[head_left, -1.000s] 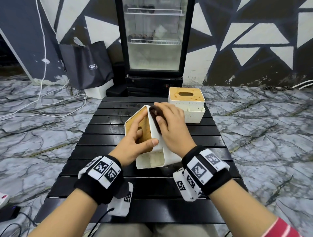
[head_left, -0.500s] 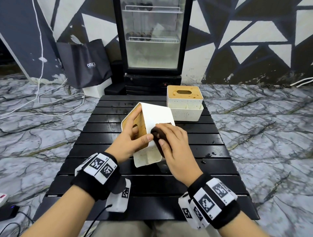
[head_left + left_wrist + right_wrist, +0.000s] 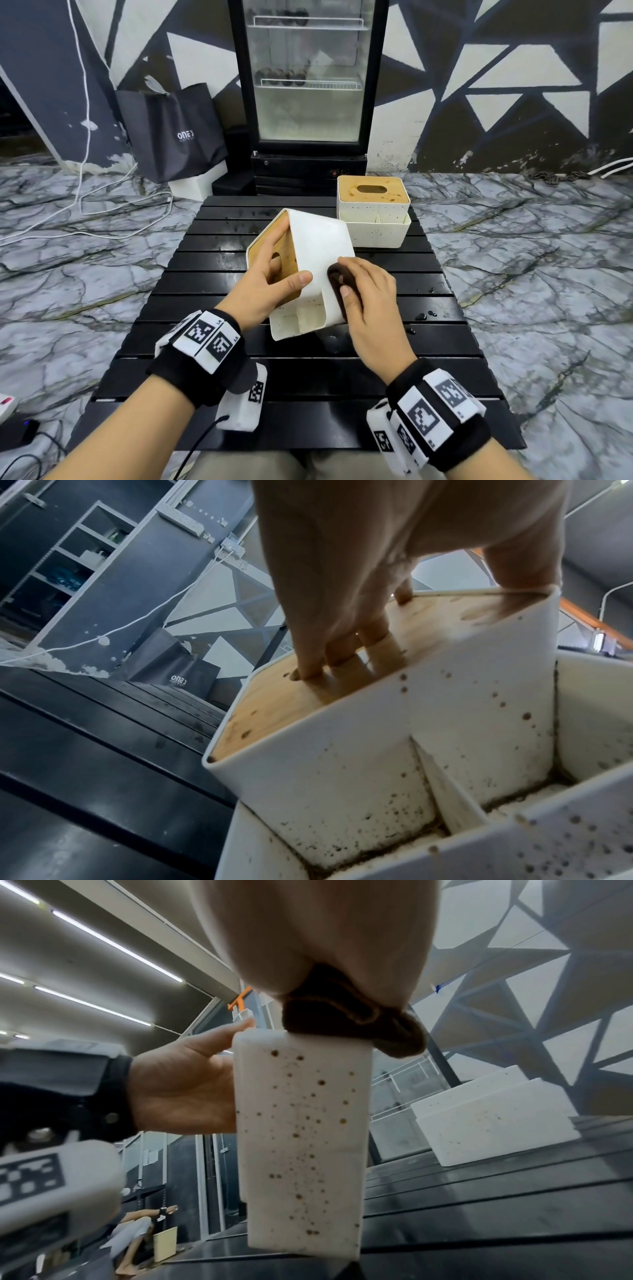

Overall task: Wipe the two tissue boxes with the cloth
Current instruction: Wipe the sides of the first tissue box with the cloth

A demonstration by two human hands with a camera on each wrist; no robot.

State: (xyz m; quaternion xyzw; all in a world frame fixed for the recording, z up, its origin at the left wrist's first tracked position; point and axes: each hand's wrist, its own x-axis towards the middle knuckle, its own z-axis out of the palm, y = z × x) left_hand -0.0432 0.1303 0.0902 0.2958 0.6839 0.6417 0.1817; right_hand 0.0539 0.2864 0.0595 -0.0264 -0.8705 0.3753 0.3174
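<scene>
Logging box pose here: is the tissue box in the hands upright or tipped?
Tipped. The held tissue box has its wooden lid facing sideways toward the left hand.

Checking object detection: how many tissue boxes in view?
2. One tissue box is tipped on its side mid-table, left hand gripping it; the other tissue box stands upright at the table's far right. None seem hidden.

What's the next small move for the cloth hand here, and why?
Probably turn the tilted tissue box in the left hand so its speckled end wall comes under the cloth, then wipe there. The right hand presses the cloth on the broad white side, which looks clean, while brown spots cover the end wall in the right wrist view.
</scene>
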